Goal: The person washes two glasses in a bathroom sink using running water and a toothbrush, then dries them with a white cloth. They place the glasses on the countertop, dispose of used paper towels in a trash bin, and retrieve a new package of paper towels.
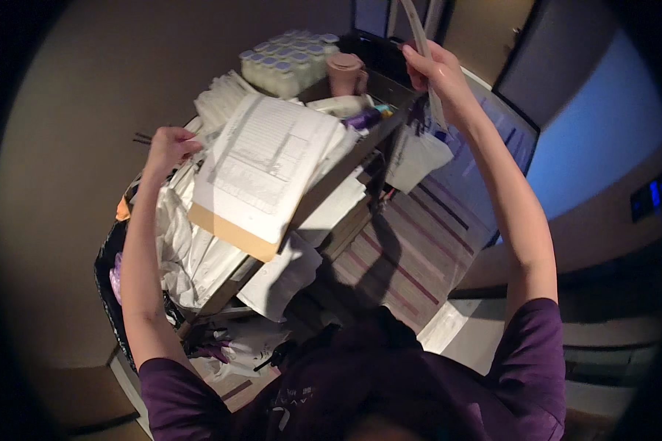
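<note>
A laden cart [331,182] stands before me. My left hand [172,146] is at its left edge, fingers bent beside the papers; whether it grips anything is hard to tell. A long thin pale strip [416,27] is in my raised right hand [433,69], above the cart's far right corner. Between my hands a clipboard [231,240] bearing printed sheets [270,160] rests on the cart's top. Crumpled white plastic [176,248] and more papers are heaped around and under it.
Small capped bottles [287,63] and a pink lidded mug [345,74] stand at the cart's far end. A white bag [419,160] hangs off its right side. A black bag [107,275] is on its left side. A striped carpet [402,253] and walls surround it.
</note>
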